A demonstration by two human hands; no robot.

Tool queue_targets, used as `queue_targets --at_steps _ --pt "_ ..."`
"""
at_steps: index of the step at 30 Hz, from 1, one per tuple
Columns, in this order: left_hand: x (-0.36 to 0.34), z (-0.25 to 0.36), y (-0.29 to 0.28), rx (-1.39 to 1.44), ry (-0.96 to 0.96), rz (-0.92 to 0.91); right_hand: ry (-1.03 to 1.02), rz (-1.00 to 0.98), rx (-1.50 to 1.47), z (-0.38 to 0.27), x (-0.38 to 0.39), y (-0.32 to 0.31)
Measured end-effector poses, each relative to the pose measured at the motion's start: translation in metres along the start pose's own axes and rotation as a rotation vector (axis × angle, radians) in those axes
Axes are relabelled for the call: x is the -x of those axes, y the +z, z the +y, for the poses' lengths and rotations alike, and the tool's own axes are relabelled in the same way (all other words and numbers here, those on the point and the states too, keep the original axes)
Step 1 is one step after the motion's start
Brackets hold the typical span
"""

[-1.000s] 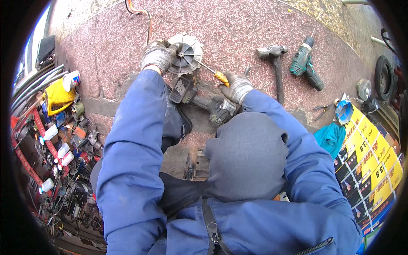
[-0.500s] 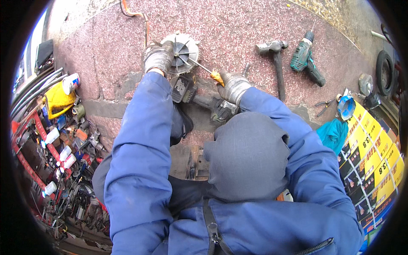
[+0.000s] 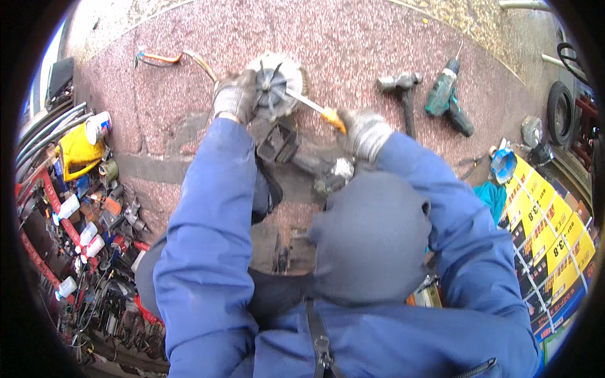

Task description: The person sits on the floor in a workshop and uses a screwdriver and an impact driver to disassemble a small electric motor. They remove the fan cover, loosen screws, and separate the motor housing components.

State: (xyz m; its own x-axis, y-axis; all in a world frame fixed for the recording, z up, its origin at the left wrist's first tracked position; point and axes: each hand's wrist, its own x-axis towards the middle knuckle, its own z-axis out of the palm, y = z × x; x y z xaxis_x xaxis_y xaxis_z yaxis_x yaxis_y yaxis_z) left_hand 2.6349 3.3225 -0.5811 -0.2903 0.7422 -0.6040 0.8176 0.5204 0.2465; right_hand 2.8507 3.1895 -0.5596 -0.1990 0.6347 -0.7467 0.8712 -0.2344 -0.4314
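Observation:
A round grey-white motor (image 3: 291,70) with radial fan blades stands on the speckled red ground ahead of me. My left hand (image 3: 236,96), in a dirty grey knit glove, is closed on its left edge. Coloured wires (image 3: 194,58) trail from beside that hand toward the far left. My right hand (image 3: 367,135), gloved too, grips a screwdriver (image 3: 332,117) by its yellow-orange handle. The shaft slants left and its end meets the bladed face; the exact contact is blurred. A dark cordless power tool (image 3: 277,143) lies just nearer than the motor.
A hammer (image 3: 399,83) and a green cordless drill (image 3: 442,94) lie to the right. Strapped yellow boxes (image 3: 547,233) and a blue cup-like object (image 3: 503,165) stand farther right. At left are a yellow cloth (image 3: 80,150), white bottles (image 3: 68,206) and heaped tools and parts.
The wires have swung to lie farther left, and the motor has turned with them. My right hand has shifted a little right and nearer with the screwdriver. The whole view has moved slightly.

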Motion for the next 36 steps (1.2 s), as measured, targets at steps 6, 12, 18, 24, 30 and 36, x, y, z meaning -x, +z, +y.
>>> queue_targets --at_steps 6,12,18,24,30,36 --pt "0.003 0.001 0.005 0.094 -0.009 -0.014 -0.03 0.075 -0.006 0.003 0.001 0.008" --pt "0.003 0.001 0.018 0.333 0.051 0.003 0.006 0.075 -0.068 -0.007 -0.003 0.016" --pt "0.005 -0.001 0.025 0.211 -0.081 0.039 0.016 0.084 -0.148 0.001 -0.013 0.035" --pt "0.031 0.007 0.026 0.195 0.015 0.152 0.09 0.164 -0.182 0.022 0.008 0.052" --pt "0.026 0.006 0.032 0.278 0.044 0.124 0.067 0.064 -0.201 0.028 0.016 0.054" --pt "0.009 -0.011 0.041 0.2 0.053 0.141 -0.007 0.086 -0.213 0.026 -0.01 0.056"
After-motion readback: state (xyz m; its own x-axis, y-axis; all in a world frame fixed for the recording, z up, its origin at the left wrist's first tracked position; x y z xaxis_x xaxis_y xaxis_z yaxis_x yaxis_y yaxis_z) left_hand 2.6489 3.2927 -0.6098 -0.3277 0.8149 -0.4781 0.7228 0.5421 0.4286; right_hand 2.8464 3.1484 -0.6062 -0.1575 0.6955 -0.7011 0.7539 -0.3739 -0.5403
